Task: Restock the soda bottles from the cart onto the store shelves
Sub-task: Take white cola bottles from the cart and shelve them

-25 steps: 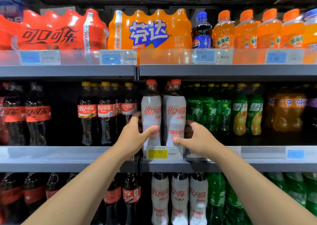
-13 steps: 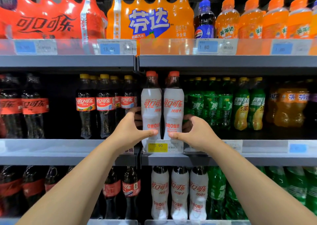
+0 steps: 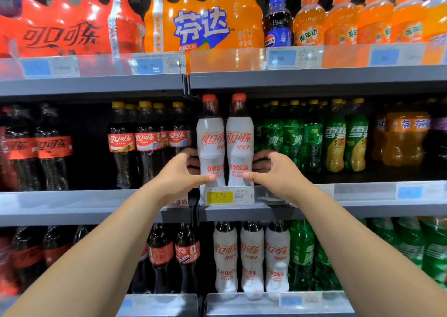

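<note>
Two white-sleeved cola bottles with red caps stand side by side at the front of the middle shelf, behind a yellow 3.90 price tag. My left hand wraps the lower part of the left white bottle, thumb across its front and fingers behind. My right hand grips the right white bottle the same way. Both bottles are upright and touch each other. The cart is out of view.
Dark cola bottles stand left of the pair and green soda bottles right of it. The top shelf carries red and orange multipacks and orange bottles. The lower shelf holds three more white bottles.
The view has tilted slightly; both hands have slid a little lower on the two white bottles, thumbs now closer together. The bottles stay in place on the shelf.
</note>
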Tool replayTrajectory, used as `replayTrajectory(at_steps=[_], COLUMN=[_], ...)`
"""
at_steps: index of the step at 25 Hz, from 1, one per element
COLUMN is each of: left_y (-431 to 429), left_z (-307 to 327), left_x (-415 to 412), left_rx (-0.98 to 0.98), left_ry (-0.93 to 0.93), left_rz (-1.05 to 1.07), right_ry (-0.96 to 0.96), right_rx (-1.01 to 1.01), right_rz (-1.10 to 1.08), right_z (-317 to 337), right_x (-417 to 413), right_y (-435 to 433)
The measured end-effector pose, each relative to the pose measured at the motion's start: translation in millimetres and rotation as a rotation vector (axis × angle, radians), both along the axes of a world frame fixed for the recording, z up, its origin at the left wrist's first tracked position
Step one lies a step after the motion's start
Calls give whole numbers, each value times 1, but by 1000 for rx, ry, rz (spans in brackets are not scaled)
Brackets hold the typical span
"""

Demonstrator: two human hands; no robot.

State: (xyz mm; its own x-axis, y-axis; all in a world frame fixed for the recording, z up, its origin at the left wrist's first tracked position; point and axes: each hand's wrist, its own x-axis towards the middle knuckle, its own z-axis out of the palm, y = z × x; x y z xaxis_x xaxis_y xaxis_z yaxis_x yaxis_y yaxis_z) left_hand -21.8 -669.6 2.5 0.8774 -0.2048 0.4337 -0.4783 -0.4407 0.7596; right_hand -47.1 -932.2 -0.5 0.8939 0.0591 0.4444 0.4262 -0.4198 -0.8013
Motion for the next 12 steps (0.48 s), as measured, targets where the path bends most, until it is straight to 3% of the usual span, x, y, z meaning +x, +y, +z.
replayTrajectory(at_steps=[12], left_y=[-7], left_z=[-3], left_x=[-2], left_rx=[-124], left_ry=[29], left_rz=[18], right_ry=[-36], right_rx=[49], right_rz=[-2], right_z=[-12], right_x=[16], right_y=[-6])
